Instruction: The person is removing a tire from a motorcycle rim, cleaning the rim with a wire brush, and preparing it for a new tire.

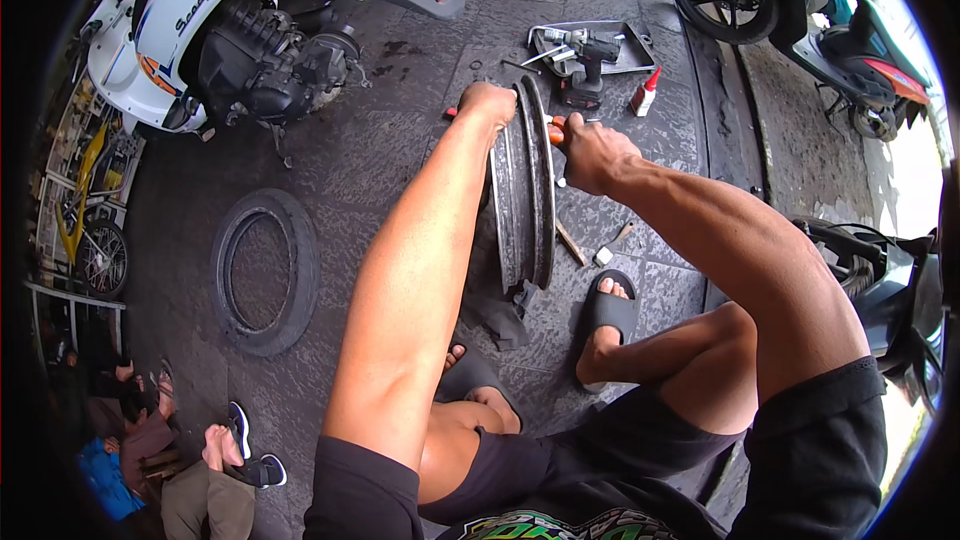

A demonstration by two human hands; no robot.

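A bare grey metal wheel rim [528, 210] stands on edge on the dark paved floor between my feet. My left hand [487, 100] is closed over the rim's top left edge. My right hand [592, 152] is closed on an orange-handled tool [556, 133] whose tip is pressed against the rim's right side. What sort of tool it is stays hidden by my fingers.
A black tyre [263, 272] lies flat at left. A white scooter [215, 25] without its rear wheel stands at back left. A metal tray [640, 52] holds a cordless drill [588, 65]; a small red-capped bottle [647, 95] stands beside it. Other scooters are parked right; seated people lower left.
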